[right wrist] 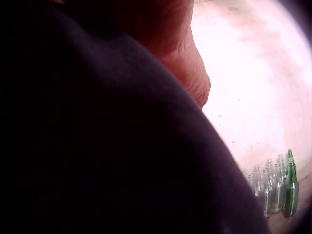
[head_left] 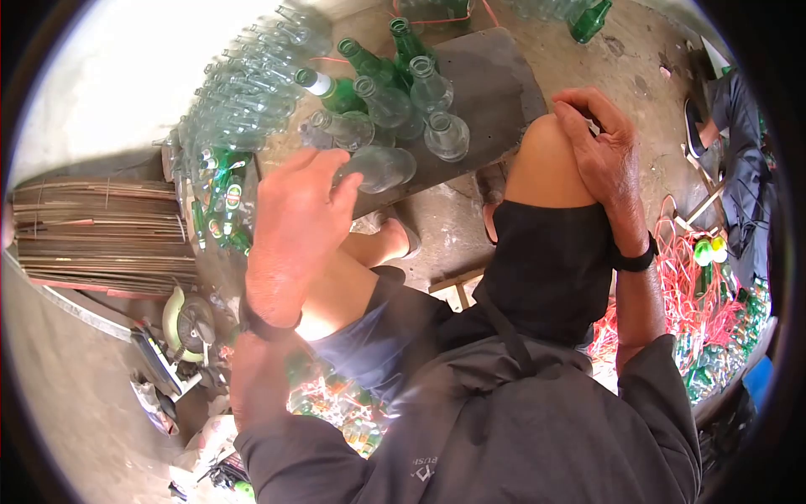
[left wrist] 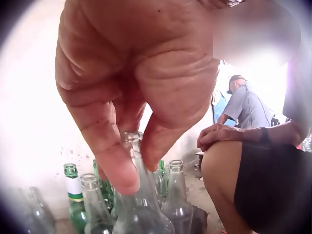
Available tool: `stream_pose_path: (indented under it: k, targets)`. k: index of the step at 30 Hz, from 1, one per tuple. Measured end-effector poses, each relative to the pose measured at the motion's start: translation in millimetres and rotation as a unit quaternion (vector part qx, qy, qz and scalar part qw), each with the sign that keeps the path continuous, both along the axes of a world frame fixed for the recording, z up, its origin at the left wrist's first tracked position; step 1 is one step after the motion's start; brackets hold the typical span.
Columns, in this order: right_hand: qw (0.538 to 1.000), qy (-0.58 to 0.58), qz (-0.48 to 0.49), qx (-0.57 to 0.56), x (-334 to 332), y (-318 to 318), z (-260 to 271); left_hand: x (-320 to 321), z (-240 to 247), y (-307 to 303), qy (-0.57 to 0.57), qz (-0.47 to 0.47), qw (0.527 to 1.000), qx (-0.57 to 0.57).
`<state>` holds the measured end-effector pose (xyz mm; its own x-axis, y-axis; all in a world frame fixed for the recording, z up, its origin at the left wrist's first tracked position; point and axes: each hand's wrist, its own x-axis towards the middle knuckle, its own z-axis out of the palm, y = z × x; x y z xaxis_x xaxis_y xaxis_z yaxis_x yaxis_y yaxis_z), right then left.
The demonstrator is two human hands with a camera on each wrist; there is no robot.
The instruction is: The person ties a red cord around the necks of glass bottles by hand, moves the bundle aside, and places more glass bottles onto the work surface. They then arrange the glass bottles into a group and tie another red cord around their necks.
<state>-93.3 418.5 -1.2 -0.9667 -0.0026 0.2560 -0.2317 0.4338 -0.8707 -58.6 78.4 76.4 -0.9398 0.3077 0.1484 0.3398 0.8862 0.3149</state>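
My left hand (head_left: 290, 223) pinches the neck of a clear glass bottle (head_left: 388, 170) at the near edge of a dark board (head_left: 495, 84). In the left wrist view, the thumb and fingers lie around that neck, just below the mouth. Beside it on the board are more clear bottles (head_left: 447, 137) and several green bottles (head_left: 363, 60), one with a white neck label. My right hand (head_left: 600, 147) rests loosely on my bent knee (head_left: 550, 164) and holds nothing. Dark cloth (right wrist: 122, 146) hides most of the right wrist view.
Many clear bottles (head_left: 243, 88) stand by the wall, with labelled green bottles (head_left: 227, 197) nearer me. A bundle of thin strips (head_left: 101, 235) lies left. Pink strings (head_left: 680, 294) cover the floor right. Another person (left wrist: 251, 105) is in the background.
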Motion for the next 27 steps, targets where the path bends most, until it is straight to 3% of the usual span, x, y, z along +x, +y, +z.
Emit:
stream_pose_path:
  k: [19, 27]
  targets:
    - [1.000, 0.003, -0.018, 0.009, 0, -1, 4, -26, -39, 16, 0.033, -0.017, 0.999, -0.005]
    - [1.000, 0.010, -0.014, 0.003, 0, -4, 5, -22, -46, 21, -0.003, 0.012, 1.000, 0.018]
